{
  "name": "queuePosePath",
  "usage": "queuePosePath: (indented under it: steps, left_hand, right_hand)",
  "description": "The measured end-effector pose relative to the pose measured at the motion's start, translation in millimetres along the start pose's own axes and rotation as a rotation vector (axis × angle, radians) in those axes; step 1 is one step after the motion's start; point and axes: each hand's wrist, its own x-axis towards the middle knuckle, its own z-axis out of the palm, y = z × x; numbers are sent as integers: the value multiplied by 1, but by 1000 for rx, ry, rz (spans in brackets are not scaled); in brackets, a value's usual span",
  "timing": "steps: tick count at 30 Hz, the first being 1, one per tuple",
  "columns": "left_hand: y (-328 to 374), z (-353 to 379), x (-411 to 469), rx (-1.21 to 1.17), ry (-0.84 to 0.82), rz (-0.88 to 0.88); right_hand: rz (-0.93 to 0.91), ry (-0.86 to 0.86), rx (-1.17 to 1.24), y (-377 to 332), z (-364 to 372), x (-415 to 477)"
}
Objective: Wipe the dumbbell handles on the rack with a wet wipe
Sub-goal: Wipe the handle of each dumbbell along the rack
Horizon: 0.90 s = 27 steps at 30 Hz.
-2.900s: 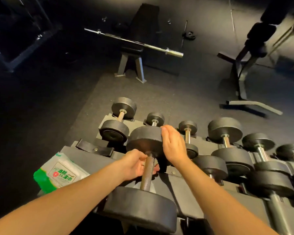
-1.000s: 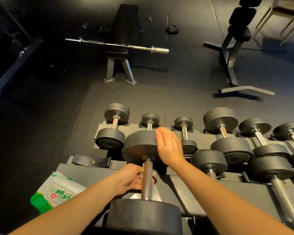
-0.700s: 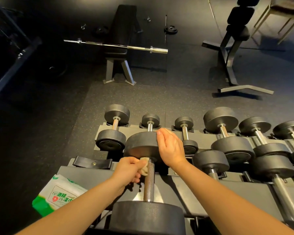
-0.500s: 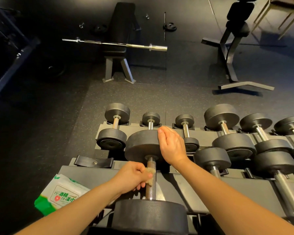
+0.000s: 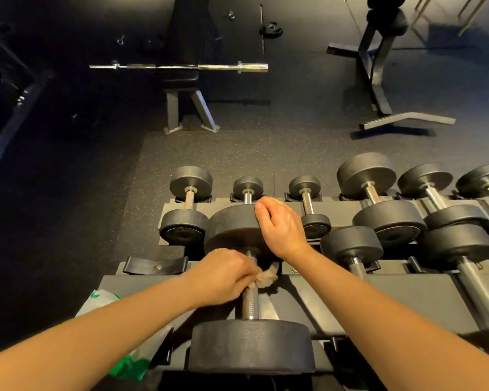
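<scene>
The big dumbbell (image 5: pixel 251 345) lies on the rack (image 5: pixel 407 289), one round end near the person and one far away. Its handle (image 5: pixel 250 299) is the thin metal bar between the two ends.

The left hand (image 5: pixel 223 275) is on the far half of the handle. Its fingers are curled tight round a scrunched wipe (image 5: pixel 266 278) and press it on the bar. A bit of the wipe sticks out to the right of the bar. The right hand (image 5: pixel 280 225) is on the far end of the dumbbell, at its right side, with fingers bent over the rim. The two hands are apart, one on the bar and one on the end.

The dumbbell looks very heavy and hard, so I think it is better rolled a little than lifted. The round end is a good place to hold, to stop it turning or to turn it. The bar is rough with tiny bumps, so the wipe may catch on it. The wipe is soft and thin and could tear if rubbed too hard. The near half of the bar is bare and may need wiping too. A green and white pack (image 5: pixel 130 365) lies left of the dumbbell, partly under the left arm
</scene>
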Motion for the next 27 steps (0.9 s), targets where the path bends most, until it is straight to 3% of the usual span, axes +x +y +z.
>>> queuePosePath:
  steps: [3,7,11,15,21,22,25,27]
  left_hand:
    - [-2,-10,-6,-4,-93,39]
    - [-1,-7,18,246,93,50]
    - [4,1,14,373,-77,51]
    - [5,-4,-6,171,-94,70]
    - [12,-3,-26,-512,-289,-315]
    - [15,-3,-28,-552,-221,-365]
    - [23,2,-27,-432,202,-468]
    - [23,9,-22,-409,306,-514]
  right_hand:
    - [3,-5,-7,-1,-1,0]
    - [-3,-3,7,1,0,1]
    - [-1,-6,-6,0,0,1]
    - [12,-23,13,-1,-1,0]
    - [9,-71,16,0,-5,0]
    - [10,-83,20,1,-6,1]
    - [15,-111,30,0,-7,2]
    - [21,-135,26,-1,-9,3]
